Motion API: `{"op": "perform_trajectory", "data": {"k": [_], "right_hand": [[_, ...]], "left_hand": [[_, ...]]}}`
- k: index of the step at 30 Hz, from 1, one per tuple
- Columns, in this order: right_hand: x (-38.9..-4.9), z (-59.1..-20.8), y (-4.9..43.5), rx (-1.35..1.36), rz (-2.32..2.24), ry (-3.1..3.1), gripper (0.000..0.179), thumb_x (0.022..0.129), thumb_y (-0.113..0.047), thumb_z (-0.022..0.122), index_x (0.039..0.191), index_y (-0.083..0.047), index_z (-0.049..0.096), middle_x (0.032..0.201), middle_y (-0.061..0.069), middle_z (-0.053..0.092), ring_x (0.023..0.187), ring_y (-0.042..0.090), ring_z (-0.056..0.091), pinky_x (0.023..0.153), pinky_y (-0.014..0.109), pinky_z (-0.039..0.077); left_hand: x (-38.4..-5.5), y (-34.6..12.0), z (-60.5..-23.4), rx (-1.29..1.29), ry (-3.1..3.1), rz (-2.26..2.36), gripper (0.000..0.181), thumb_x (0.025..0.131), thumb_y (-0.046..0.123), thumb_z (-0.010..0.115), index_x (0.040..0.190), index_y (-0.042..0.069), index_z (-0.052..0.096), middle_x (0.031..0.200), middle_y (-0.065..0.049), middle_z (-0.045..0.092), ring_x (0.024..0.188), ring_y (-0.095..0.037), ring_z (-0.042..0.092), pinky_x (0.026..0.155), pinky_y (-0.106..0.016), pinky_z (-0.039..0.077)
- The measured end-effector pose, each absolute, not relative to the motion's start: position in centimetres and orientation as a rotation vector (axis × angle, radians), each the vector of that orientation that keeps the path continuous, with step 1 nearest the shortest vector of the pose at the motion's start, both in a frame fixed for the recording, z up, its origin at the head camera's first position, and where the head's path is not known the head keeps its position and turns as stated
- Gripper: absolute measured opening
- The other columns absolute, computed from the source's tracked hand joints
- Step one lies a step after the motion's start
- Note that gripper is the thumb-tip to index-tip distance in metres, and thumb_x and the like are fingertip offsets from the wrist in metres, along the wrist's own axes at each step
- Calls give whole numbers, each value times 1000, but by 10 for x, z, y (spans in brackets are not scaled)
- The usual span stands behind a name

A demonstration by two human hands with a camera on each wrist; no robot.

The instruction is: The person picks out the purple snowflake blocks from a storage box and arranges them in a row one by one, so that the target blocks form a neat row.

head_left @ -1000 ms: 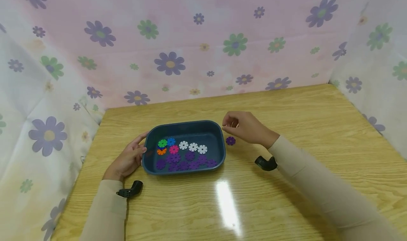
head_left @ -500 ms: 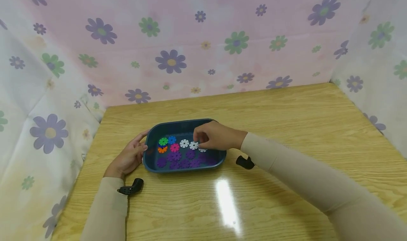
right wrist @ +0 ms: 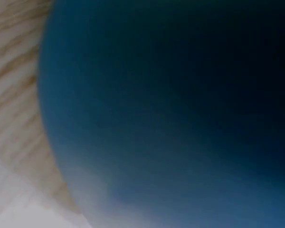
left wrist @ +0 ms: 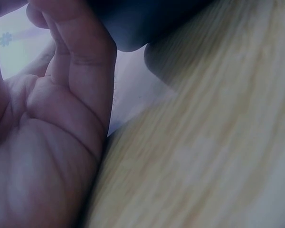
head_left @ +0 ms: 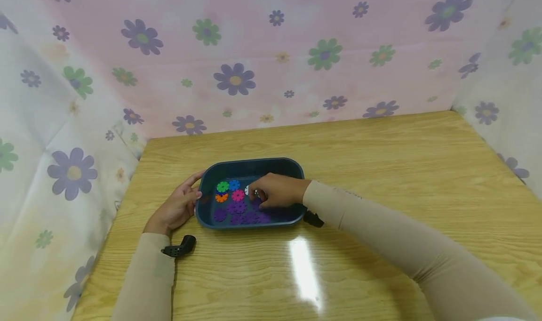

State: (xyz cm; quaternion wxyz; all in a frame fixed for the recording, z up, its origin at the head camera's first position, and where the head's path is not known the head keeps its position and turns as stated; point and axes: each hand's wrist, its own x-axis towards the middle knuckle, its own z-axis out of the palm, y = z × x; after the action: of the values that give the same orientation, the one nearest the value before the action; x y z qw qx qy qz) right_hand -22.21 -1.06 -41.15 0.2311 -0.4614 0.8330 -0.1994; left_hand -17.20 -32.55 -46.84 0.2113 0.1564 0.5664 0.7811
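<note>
A dark blue tray (head_left: 237,169) holds several notched plastic discs. My left hand (head_left: 175,208) grips its left end, thumb at the rim and fingers along the outside; in the left wrist view the palm (left wrist: 52,133) lies close beside the tray (left wrist: 137,21). My right hand (head_left: 280,190) reaches down inside, fingertips and thumb bent at the purple discs (head_left: 250,217); I cannot tell whether it pinches one. A white disc (head_left: 247,190) shows past its fingers. Green (head_left: 222,187), blue (head_left: 234,185), pink (head_left: 238,195) and orange (head_left: 221,197) discs lie toward the left.
The tray stands on a wood-grain table (head_left: 381,156). Flowered cloth (head_left: 288,57) hangs at the back and both sides. Black wrist mounts sit below the left (head_left: 181,247) and right (head_left: 313,219) hands. Blurred tray wall (right wrist: 133,104) fills most of the right wrist view.
My right hand has moved left from beside the tray to inside it, then lower toward the purple discs. Its arm now covers where a purple disc lay on the table. The left hand keeps its hold.
</note>
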Motion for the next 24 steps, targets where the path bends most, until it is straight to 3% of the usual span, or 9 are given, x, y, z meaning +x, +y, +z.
{"op": "perform_trajectory", "data": {"k": [6,10,17,24], "right_hand": [[-222,-416,-8,-1264,-513,2312,26,90,-16,75,115,-16,67,78,-5,58,71,6,51,77,26,49],[-223,-417,-7,-1252,-519,2317,27,90,-17,75,115,-15,66,78,-5,58,71,6,51,78,26,49],[-223,-419,-9,-1230,-517,2318,25,90,-17,76,113,-15,65,78,-4,57,70,6,50,74,25,48],[-220,-419,-9,-1241,-465,2382,23,89,-20,77,107,-17,63,95,-2,57,84,11,51,77,27,46]], "left_hand": [[-174,-322,-466,434,1576,2155,57,104,-7,34,155,18,28,108,1,70,72,-6,66,62,-19,54],[-174,-323,-466,445,1561,2159,57,104,-7,33,156,17,27,114,-1,71,81,-9,70,68,-22,58],[-171,-326,-467,462,1540,2161,56,104,-6,34,155,17,28,114,-1,71,78,-7,70,66,-20,57],[-170,-323,-467,446,1554,2164,56,104,-7,32,153,21,32,112,0,69,75,-6,66,62,-18,54]]}}
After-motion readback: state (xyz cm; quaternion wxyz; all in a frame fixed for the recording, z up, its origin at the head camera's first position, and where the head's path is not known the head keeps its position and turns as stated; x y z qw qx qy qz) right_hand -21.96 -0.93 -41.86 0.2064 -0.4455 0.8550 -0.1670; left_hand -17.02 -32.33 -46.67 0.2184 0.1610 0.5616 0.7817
